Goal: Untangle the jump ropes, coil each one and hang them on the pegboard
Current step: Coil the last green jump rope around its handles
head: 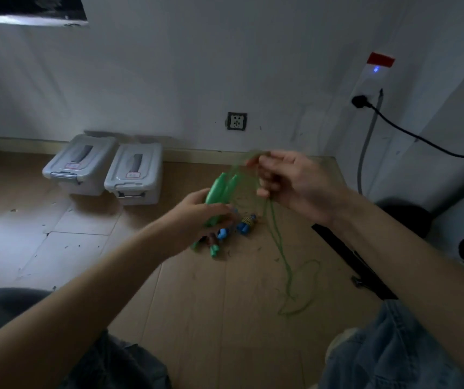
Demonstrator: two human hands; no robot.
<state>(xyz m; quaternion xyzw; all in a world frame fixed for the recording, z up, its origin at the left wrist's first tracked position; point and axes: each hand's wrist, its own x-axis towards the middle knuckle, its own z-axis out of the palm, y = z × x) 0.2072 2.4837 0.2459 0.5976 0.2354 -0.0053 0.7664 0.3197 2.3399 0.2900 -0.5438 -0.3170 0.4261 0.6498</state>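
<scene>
My left hand (197, 217) grips the two green handles (221, 189) of a jump rope, held side by side above the floor. My right hand (295, 183) pinches the thin green cord (278, 242) near its fingertips; the cord runs from the handles up to that hand, then hangs down in loose loops onto the floor. Under my left hand lie more rope handles (246, 223), blue and green, partly hidden by the hand. No pegboard is in view.
Two grey lidded plastic bins (134, 175) stand by the wall at the back left. A black cable (422, 138) runs from a wall plug at the right. A black bar (346, 254) lies on the cardboard-covered floor. My denim-clad knees (393, 352) frame the bottom.
</scene>
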